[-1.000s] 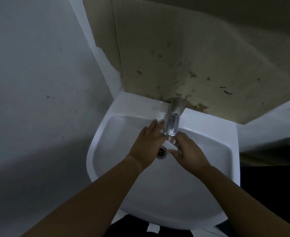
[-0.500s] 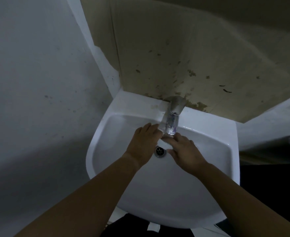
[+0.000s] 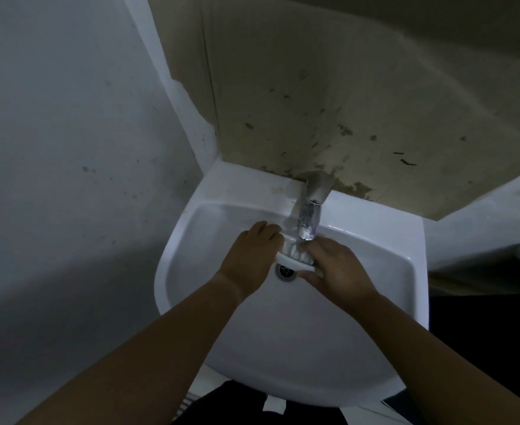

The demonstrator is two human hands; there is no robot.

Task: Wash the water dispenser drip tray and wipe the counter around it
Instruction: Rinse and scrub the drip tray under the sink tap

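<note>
My left hand (image 3: 248, 260) and right hand (image 3: 337, 269) each grip an end of the drip tray (image 3: 294, 260) beneath the tap (image 3: 311, 210); I should tilt it, rinsing every corner.

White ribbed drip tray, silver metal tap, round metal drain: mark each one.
white ribbed drip tray (image 3: 294, 261), head view, on its near rim.
silver metal tap (image 3: 309, 214), head view, middle of spout.
round metal drain (image 3: 285, 271), head view, its visible centre.

Below me, a white ceramic wash basin (image 3: 283, 348) with a round metal drain (image 3: 285, 271); a chrome tap (image 3: 311, 204) stands against a stained beige wall panel (image 3: 344, 102).
</note>
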